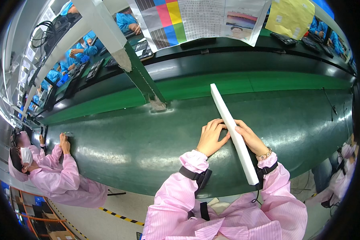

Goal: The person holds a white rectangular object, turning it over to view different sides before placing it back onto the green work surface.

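Left hand (213, 138) and right hand (251, 139), loosely open, are bracing a long white bar (239, 150) between them, right of centre over the surface (148, 136); uneven pressure would be risking a tip.

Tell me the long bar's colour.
The long bar is white, best seen in the head view.

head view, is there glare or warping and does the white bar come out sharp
Head view: pale glare patches on the table; head view: the table's edges curve, corners go black; head view: white bar looks crisp, its outline clear.
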Demonstrator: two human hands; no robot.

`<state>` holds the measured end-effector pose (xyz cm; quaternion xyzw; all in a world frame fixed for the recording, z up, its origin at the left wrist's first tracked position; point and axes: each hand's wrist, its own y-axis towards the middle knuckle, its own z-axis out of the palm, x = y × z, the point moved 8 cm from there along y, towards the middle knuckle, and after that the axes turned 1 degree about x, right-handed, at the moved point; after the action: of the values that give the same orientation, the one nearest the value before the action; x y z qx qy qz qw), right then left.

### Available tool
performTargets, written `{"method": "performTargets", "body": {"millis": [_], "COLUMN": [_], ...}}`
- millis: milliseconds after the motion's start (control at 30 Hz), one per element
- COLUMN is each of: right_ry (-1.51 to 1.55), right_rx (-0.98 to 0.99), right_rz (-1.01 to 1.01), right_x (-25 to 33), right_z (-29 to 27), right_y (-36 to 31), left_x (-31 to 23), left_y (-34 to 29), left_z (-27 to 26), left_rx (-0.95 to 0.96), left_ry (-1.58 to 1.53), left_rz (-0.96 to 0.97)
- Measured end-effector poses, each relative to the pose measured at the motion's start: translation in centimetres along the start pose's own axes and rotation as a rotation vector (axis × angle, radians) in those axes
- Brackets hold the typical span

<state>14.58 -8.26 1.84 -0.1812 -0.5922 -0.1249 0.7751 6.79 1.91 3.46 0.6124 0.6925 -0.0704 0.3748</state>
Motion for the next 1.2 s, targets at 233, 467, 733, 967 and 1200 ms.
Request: {"method": "performTargets", "body": {"millis": [233, 467, 733, 967, 1200], "right_ry": [-0.002, -0.035, -0.027, -0.003, -0.012], "right_rx": [-0.013, -0.011, -0.001, -0.013, -0.026], "right_rz": [0.002, -0.020, -0.041, -0.035, -0.022], "right_x": [-0.29, 0.04, 0.13, 0.19, 0.03], "right_z": [-0.31, -0.15, -0.17, -0.04, -0.23], "right_y": [0.06, 0.03, 0.09, 0.03, -0.02], "left_x": [-0.02, -0.03, -0.05, -0.19, -0.16], "left_y": [0.08, 0.05, 0.08, 0.06, 0.09], "left_z": [0.08, 0.09, 0.12, -0.04, 0.04], "left_rx": [-0.003, -0.001, 0.000, 0.002, 0.003], "left_ry": [-0.005, 0.002, 0.001, -0.003, -0.007], "left_rz": [0.007, 0.007, 0.008, 0.003, 0.004]}}
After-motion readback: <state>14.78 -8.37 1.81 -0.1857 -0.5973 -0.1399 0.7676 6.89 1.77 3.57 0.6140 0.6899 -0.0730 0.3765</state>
